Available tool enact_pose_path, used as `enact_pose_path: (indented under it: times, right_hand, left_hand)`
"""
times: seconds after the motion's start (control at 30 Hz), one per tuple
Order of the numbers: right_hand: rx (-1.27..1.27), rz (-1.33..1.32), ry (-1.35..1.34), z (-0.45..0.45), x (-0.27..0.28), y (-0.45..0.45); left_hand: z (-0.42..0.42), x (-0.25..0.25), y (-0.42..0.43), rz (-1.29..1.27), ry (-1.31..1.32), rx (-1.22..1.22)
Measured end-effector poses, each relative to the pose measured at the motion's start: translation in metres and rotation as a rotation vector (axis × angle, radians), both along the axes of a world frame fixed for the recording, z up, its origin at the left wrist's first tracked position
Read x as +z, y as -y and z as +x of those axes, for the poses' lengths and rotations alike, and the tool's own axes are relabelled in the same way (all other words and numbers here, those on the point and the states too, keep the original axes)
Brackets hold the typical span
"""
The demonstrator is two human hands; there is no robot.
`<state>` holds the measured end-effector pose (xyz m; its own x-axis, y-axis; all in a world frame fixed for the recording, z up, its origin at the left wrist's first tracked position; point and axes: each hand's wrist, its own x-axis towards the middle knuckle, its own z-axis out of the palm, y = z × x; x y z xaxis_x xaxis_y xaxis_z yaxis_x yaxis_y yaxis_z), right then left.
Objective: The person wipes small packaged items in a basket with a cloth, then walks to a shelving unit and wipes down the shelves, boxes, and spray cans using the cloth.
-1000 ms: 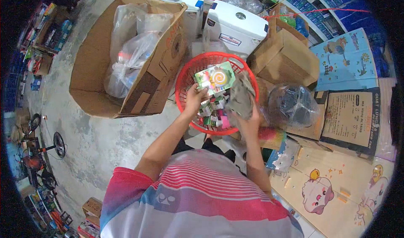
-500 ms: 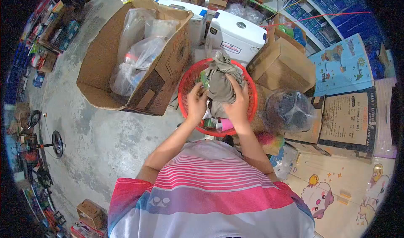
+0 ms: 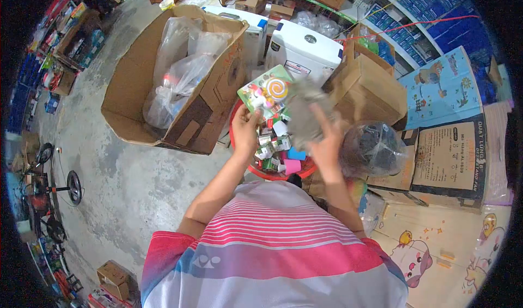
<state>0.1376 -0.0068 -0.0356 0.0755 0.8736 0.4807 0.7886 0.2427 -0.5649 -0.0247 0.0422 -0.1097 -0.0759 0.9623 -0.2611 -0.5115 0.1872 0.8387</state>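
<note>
My left hand (image 3: 248, 127) grips the lower left corner of a colourful card pack (image 3: 267, 91) with a lollipop spiral on it, tilted above the red basket (image 3: 310, 169). Beside it, my right hand (image 3: 325, 136) holds a grey cloth (image 3: 306, 114), blurred by motion, against the pack's right edge. Below both hands, the basket contains small boxed items (image 3: 266, 149), a pink cup (image 3: 290, 167) and a blue cup (image 3: 296, 154). The cloth and my hands cover part of the basket.
A large open carton (image 3: 128, 95) with plastic bags stands at the left. White toilet tanks (image 3: 302, 46) are behind the basket. To the right are a brown box (image 3: 370, 92), a plastic-wrapped black object (image 3: 373, 149) and a fan carton (image 3: 447, 155).
The cloth has moved right, off the pack, which now shows its front. More of the basket's contents can be seen. Both hands have moved a little apart.
</note>
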Motion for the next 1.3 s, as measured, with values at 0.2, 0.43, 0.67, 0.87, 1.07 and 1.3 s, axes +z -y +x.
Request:
enact_pose_path:
  times: [0.2,0.43,0.67,0.87,1.07,1.3]
  right_hand:
    - [0.043,-0.028,0.134,-0.010,-0.027,0.002]
    - [-0.366,-0.105,-0.027,0.065,-0.034,-0.017]
    - [0.179,0.011,0.509,0.025,0.066,-0.027]
    - [0.314,0.009,0.972,0.081,0.041,-0.064]
    - [0.077,-0.526,-0.840,0.081,-0.064,-0.038]
    - [0.133,-0.622,-1.794,-0.017,-0.060,-0.013]
  left_hand:
    - [0.010,0.028,0.003,0.114,0.168,-0.148]
    - [-0.007,0.024,0.003,0.155,-0.081,-0.158]
    - [0.004,0.020,0.010,0.382,-0.411,-0.338]
    - [-0.010,0.021,0.014,0.072,-0.008,-0.461]
    - [-0.015,0.028,0.016,0.115,0.235,-0.316]
    - [-0.013,0.009,0.012,0.591,-0.913,-0.279]
